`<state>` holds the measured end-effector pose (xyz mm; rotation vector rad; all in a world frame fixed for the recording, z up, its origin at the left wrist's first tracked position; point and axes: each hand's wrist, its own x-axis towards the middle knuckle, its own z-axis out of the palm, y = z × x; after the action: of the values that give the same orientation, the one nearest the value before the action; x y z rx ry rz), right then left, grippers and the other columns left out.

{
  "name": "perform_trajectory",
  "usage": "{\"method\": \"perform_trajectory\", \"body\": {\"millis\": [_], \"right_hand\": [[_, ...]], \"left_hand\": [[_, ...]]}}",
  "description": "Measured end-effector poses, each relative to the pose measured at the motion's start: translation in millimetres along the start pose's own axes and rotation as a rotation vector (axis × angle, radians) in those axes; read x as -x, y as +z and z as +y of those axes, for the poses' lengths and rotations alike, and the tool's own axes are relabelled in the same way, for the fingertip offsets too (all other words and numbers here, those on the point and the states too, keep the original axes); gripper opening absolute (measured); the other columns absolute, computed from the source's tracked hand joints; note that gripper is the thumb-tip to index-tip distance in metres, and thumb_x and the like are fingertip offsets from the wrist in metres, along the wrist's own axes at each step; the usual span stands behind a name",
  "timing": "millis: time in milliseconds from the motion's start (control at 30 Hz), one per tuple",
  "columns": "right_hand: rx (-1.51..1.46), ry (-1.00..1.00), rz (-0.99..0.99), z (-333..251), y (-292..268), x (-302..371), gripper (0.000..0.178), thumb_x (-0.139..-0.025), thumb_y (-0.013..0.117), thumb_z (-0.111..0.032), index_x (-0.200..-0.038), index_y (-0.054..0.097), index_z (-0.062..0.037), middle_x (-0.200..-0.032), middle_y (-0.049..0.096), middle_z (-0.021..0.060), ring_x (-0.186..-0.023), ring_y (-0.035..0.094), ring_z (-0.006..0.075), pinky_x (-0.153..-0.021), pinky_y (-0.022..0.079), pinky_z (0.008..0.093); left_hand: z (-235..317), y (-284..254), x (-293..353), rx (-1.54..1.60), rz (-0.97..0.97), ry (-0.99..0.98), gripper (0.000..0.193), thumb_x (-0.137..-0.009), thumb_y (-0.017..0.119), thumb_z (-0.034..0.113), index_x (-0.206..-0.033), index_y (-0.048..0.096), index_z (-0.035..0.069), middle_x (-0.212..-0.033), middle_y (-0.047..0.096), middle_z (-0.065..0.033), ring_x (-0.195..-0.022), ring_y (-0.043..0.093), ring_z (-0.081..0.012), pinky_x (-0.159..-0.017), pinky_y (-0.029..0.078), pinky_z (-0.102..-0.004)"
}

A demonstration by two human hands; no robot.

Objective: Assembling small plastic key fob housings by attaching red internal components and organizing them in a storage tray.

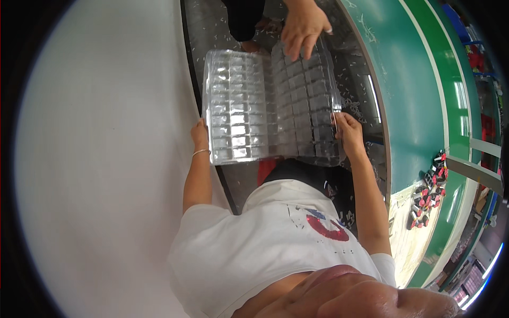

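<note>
In front of my body I hold a clear plastic blister tray with rows of small square pockets. It spreads like an open book, with a fold down its middle; whether it is one hinged piece or two trays, I cannot tell. My left hand grips its left edge, the fingers partly hidden behind the plastic. On the right edge, my right hand pinches the rim between thumb and fingers. A co-worker's hand reaches over the top of the right half, fingers spread; contact with the tray is unclear.
A white wall or panel stands close on my left. To the right runs a green work surface bearing a cluster of small black and red parts. White scraps litter the dark floor. Beyond the co-worker's hand is a dark-clothed leg.
</note>
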<state>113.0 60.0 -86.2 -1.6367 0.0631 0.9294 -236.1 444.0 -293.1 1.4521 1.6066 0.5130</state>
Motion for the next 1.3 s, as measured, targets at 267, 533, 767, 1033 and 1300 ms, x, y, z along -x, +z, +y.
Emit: {"method": "perform_trajectory", "body": {"millis": [267,533,767,1033,1300], "right_hand": [[-0.104,-0.105,0.18,-25,-26,36,0.024,-0.097,0.059,-0.028,-0.098,0.068,-0.0058,-0.072,0.057,-0.006,-0.056,0.045,0.0026,-0.05,0.037,0.0203],[-0.064,-0.15,0.064,-32,-2,46,0.022,-0.097,0.058,-0.027,-0.091,0.066,-0.0072,-0.068,0.054,-0.0057,-0.052,0.044,0.0028,-0.046,0.037,0.019],[-0.035,-0.191,-0.107,-70,62,84,0.024,-0.094,0.062,-0.025,-0.103,0.068,-0.004,-0.08,0.061,-0.0023,-0.059,0.048,0.0021,-0.052,0.045,0.0194],[-0.087,-0.715,-0.339,-164,111,126,0.028,-0.097,0.059,-0.025,-0.116,0.064,-0.0048,-0.109,0.058,0.0015,-0.092,0.057,0.009,-0.084,0.047,0.0232],[-0.119,-0.578,-0.085,-102,44,148,0.021,-0.096,0.059,-0.017,-0.109,0.067,-0.0031,-0.096,0.064,-0.0003,-0.084,0.061,0.0064,-0.078,0.051,0.0227]], "left_hand": [[-45,-36,-43,-0.164,0.06,-0.037,0.044,-0.091,0.049,0.03,-0.075,0.065,-0.007,-0.074,0.066,-0.0248,-0.074,0.065,-0.0382,-0.068,0.045,-0.0479],[-29,-35,7,-0.655,0.293,0.438,0.035,-0.1,0.039,0.023,-0.094,0.062,-0.003,-0.092,0.064,-0.0252,-0.086,0.061,-0.0422,-0.075,0.048,-0.0493],[32,-63,26,-0.634,0.327,0.121,0.047,-0.102,0.037,0.04,-0.103,0.06,-0.001,-0.098,0.067,-0.0222,-0.092,0.064,-0.0414,-0.078,0.05,-0.0496],[-10,-80,45,-0.702,0.111,0.028,0.07,-0.082,0.067,0.033,-0.131,0.04,-0.009,-0.12,0.056,-0.0296,-0.106,0.059,-0.0414,-0.09,0.048,-0.0445],[-6,-90,54,-1.449,0.257,0.452,0.064,-0.087,0.052,0.011,-0.148,0.034,0.013,-0.155,0.026,-0.012,-0.137,0.034,-0.033,-0.105,0.036,-0.0443]]}}
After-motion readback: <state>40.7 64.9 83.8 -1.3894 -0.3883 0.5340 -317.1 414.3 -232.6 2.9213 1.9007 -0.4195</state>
